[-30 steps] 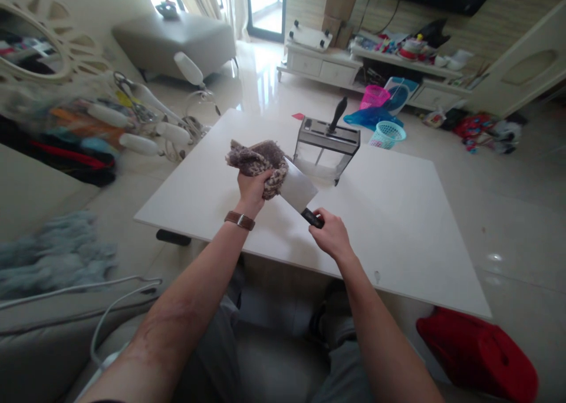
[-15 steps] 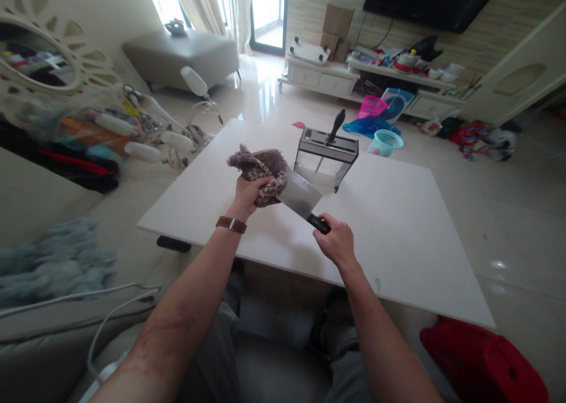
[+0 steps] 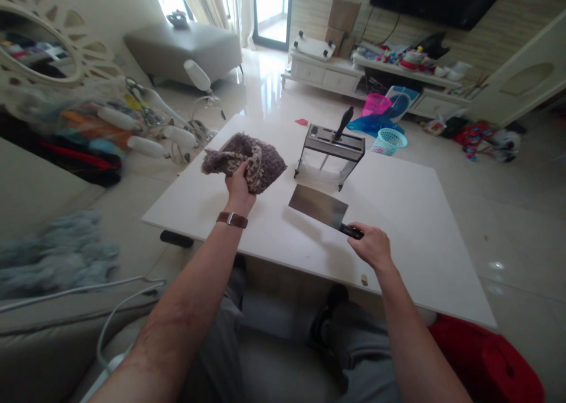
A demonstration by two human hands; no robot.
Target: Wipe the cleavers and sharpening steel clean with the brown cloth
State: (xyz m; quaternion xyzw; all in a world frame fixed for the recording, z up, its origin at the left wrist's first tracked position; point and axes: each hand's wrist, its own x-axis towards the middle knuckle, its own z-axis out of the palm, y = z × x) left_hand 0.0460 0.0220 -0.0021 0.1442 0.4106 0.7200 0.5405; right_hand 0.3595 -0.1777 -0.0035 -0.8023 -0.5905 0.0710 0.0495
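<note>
My left hand (image 3: pixel 240 189) is closed on a bunched brown-and-cream fuzzy cloth (image 3: pixel 270 160), held above the left part of the white table (image 3: pixel 398 202). The handle of a cleaver (image 3: pixel 321 206) is in my right hand (image 3: pixel 372 246), fingers wrapped round it. Its broad metal blade points left over the table, apart from the cloth. Just beyond the blade stands a knife block (image 3: pixel 329 137) with clear sides and a dark slotted top; one black-handled knife (image 3: pixel 344 123) is in it.
A small yellow-and-grey object (image 3: pixel 364 279) lies at the table's near edge. A white multi-arm lamp (image 3: pixel 177 136) stands off the left side. On the floor are a light-blue basket (image 3: pixel 389 141) behind the table and a red item (image 3: pixel 486 361) at right.
The cleaver has moved right and away from the cloth, which it was against before. The cloth has shifted left and spread wider in my left hand.
</note>
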